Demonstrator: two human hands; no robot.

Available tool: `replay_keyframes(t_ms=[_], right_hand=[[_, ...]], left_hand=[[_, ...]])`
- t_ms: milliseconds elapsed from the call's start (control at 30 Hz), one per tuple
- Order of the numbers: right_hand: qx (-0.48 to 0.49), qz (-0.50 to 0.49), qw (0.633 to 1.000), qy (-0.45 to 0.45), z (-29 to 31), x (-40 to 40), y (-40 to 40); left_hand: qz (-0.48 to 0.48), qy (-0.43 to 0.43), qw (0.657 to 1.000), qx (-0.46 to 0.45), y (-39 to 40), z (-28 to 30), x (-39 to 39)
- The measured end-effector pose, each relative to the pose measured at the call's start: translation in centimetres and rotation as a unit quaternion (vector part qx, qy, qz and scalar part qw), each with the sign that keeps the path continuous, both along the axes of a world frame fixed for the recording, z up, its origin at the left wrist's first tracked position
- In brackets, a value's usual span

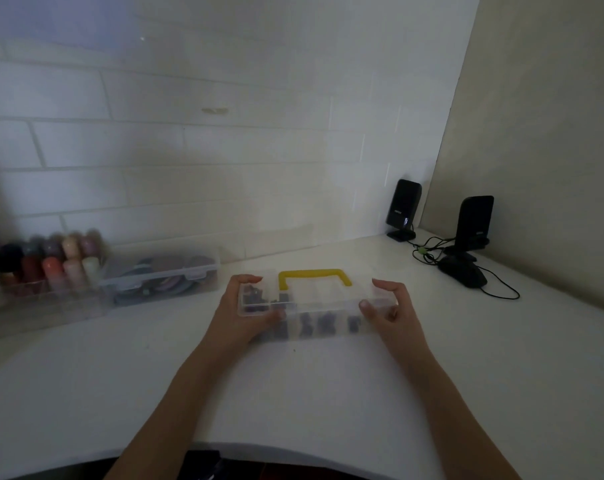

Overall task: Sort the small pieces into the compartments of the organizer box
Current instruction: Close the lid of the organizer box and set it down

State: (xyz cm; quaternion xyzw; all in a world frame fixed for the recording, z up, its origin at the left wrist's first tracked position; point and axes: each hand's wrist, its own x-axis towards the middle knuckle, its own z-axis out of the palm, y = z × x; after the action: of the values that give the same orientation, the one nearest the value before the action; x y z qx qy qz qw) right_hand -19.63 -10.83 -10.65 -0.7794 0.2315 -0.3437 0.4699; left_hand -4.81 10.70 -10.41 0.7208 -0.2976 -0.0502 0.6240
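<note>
Hands frame our clear organizer box [314,306] on the white desk [293,393]: our left hand [238,313] grips its nine o'clock end, our right hand [394,313] pinches its three o'clock end. Dark small pieces [323,323] fill near compartments; the yellow handle [314,277] lies at twelve.

Bare table [311,393] before the organizer box [314,306]; storage containers [162,275] crowd left.

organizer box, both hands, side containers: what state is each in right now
organizer box: lid on, held at both ends
yellow handle: free
left hand: grips box's left end
right hand: grips box's right end
clear container: lid on
bottle tray: open, bottles upright
</note>
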Motion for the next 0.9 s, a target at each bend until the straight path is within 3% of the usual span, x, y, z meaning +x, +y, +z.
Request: replay_keyframes(t_ms=[133, 600, 667, 733, 833, 900], right_hand=[[-0.019, -0.017, 1.000, -0.004, 0.1, -0.1, 0.4], [-0.128, -0.047, 0.989, 0.054, 0.2, -0.4, 1.7], [-0.162, -0.053, 0.980, 0.100, -0.6, -0.1, 1.9], [-0.283, -0.107, 0.944, 0.134, -1.0, 0.1, 2.3], [-0.402, -0.133, 0.897, 0.124, -0.5, 0.3, 3.2], [-0.445, -0.098, 0.880, 0.133, -0.6, 1.0, 3.2]], left_hand=[[0.049, -0.036, 0.998, -0.001, 0.0, -0.2, -0.6], [0.084, -0.098, 0.990, 0.053, 0.4, -0.2, -1.5], [0.168, -0.180, 0.964, 0.100, 0.3, -0.7, -1.9], [0.245, -0.329, 0.896, 0.167, 0.0, -1.0, -2.3], [0.222, -0.530, 0.791, 0.213, -1.1, -1.0, -3.0], [0.196, -0.560, 0.780, 0.199, -2.0, -1.1, -3.2]])
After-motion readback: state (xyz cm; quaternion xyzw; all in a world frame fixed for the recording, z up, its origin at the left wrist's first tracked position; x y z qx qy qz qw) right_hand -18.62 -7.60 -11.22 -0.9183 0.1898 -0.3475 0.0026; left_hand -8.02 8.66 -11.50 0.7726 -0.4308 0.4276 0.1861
